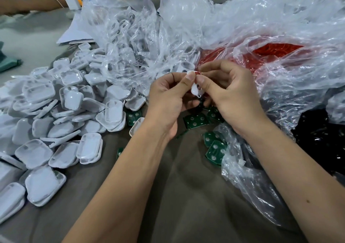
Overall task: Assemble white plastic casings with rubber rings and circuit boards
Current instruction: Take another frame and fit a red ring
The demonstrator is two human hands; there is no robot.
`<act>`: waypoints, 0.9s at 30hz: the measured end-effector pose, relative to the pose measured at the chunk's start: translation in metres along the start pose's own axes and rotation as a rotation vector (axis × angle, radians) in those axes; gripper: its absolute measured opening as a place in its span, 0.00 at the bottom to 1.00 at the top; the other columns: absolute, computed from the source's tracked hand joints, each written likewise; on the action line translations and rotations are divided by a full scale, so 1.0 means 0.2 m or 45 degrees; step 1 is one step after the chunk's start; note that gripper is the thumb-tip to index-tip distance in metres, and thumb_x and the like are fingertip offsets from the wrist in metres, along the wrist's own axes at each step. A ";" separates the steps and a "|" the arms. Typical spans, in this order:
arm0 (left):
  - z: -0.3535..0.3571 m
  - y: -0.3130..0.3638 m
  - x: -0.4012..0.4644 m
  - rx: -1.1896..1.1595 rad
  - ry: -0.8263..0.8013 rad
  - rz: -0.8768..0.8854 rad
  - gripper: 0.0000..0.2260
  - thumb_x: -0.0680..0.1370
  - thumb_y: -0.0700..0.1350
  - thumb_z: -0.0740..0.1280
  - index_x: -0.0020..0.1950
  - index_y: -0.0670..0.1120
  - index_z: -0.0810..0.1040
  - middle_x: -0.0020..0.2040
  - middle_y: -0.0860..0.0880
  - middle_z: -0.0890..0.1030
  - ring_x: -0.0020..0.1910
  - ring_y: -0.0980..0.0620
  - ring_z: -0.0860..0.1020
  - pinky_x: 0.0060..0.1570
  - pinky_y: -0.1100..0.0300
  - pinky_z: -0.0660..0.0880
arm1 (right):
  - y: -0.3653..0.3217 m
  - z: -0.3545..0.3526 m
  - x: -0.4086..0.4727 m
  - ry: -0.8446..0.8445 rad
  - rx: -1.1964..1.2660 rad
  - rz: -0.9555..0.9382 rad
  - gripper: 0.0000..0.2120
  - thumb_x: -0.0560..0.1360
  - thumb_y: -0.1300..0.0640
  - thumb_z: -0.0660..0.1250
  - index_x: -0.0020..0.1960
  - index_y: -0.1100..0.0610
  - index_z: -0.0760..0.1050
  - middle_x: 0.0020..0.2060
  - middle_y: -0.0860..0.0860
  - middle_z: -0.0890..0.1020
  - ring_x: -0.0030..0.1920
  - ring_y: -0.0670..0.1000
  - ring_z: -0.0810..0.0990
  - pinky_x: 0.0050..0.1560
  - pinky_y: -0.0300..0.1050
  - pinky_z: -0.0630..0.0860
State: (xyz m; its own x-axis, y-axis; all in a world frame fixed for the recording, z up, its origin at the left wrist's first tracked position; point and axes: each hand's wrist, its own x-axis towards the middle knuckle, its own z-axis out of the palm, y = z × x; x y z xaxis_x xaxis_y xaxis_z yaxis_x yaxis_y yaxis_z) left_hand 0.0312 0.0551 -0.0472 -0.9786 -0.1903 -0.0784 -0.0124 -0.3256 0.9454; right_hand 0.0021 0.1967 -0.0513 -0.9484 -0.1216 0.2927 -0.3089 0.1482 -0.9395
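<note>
Both my forearms reach in over the grey cloth of the table (186,196) and meet above it. My left hand (168,97) and right hand (229,93) pinch one white casing (196,89) between thumbs and fingertips, a red rubber ring (197,72) at its top edge, where my right fingers seem to be working it in. Each grip is clenched on that casing, which sits between my thumbs, raised clear of the table.

As I judge it, the ring could seat unevenly or spring off, since only fingertips steady so small a part; if it slips, the casing may drop among the green circuit boards (196,121) just beneath and be hard to tell from the rest.

Left of my hands lies the heap of white casings (61,112). Beyond are clear plastic bags (224,28), one holding more red rings (276,50).
</note>
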 end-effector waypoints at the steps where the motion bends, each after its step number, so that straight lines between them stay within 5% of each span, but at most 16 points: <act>1: 0.00 -0.01 0.00 0.042 0.020 0.060 0.07 0.81 0.40 0.69 0.50 0.36 0.81 0.39 0.42 0.81 0.36 0.50 0.80 0.35 0.60 0.80 | 0.00 0.00 0.00 0.050 -0.090 -0.078 0.06 0.76 0.56 0.77 0.52 0.54 0.83 0.43 0.48 0.87 0.40 0.47 0.85 0.38 0.46 0.82; 8: 0.01 -0.01 -0.01 0.102 0.072 0.182 0.07 0.81 0.39 0.70 0.44 0.39 0.80 0.35 0.43 0.82 0.35 0.46 0.81 0.46 0.41 0.84 | -0.03 0.01 -0.01 0.003 -0.251 -0.248 0.04 0.77 0.59 0.76 0.44 0.57 0.85 0.38 0.50 0.86 0.38 0.48 0.85 0.42 0.46 0.82; 12: 0.00 -0.01 -0.02 0.142 0.033 0.214 0.08 0.81 0.39 0.70 0.43 0.40 0.80 0.36 0.42 0.82 0.36 0.45 0.81 0.49 0.40 0.83 | -0.04 0.00 0.00 0.024 -0.303 -0.254 0.03 0.75 0.60 0.77 0.44 0.57 0.85 0.39 0.50 0.85 0.40 0.47 0.84 0.44 0.44 0.81; 18: 0.00 0.00 -0.01 0.161 0.007 0.219 0.07 0.82 0.39 0.68 0.45 0.39 0.80 0.36 0.44 0.81 0.35 0.47 0.81 0.44 0.42 0.83 | -0.05 0.00 0.00 -0.019 -0.126 -0.168 0.03 0.78 0.63 0.75 0.45 0.60 0.82 0.35 0.50 0.83 0.30 0.44 0.80 0.33 0.38 0.75; 21: 0.01 -0.03 -0.01 0.192 0.033 0.242 0.08 0.82 0.41 0.69 0.43 0.43 0.81 0.38 0.40 0.81 0.42 0.34 0.83 0.47 0.30 0.80 | -0.05 0.01 -0.01 0.026 -0.262 -0.272 0.04 0.77 0.62 0.75 0.44 0.60 0.82 0.38 0.49 0.82 0.36 0.46 0.80 0.39 0.40 0.77; 23: 0.01 -0.03 0.00 0.192 0.136 0.273 0.08 0.81 0.42 0.70 0.42 0.42 0.80 0.40 0.35 0.81 0.44 0.31 0.83 0.44 0.35 0.82 | -0.06 0.02 -0.02 0.080 -0.387 -0.386 0.03 0.78 0.61 0.74 0.46 0.60 0.82 0.42 0.50 0.82 0.42 0.48 0.80 0.45 0.40 0.76; 27: -0.03 0.00 0.04 0.060 0.233 0.246 0.09 0.82 0.41 0.68 0.43 0.41 0.79 0.37 0.46 0.82 0.38 0.51 0.82 0.38 0.57 0.82 | -0.05 -0.03 0.00 0.155 -0.177 -0.205 0.03 0.80 0.57 0.73 0.50 0.56 0.80 0.44 0.51 0.82 0.39 0.52 0.81 0.42 0.48 0.80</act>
State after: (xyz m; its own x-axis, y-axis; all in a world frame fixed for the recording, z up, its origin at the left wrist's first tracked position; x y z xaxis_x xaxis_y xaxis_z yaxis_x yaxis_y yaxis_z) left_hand 0.0240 0.0473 -0.0497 -0.9102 -0.4107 0.0532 0.1573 -0.2241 0.9618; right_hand 0.0051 0.2008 -0.0416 -0.8852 -0.0364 0.4637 -0.4553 0.2715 -0.8479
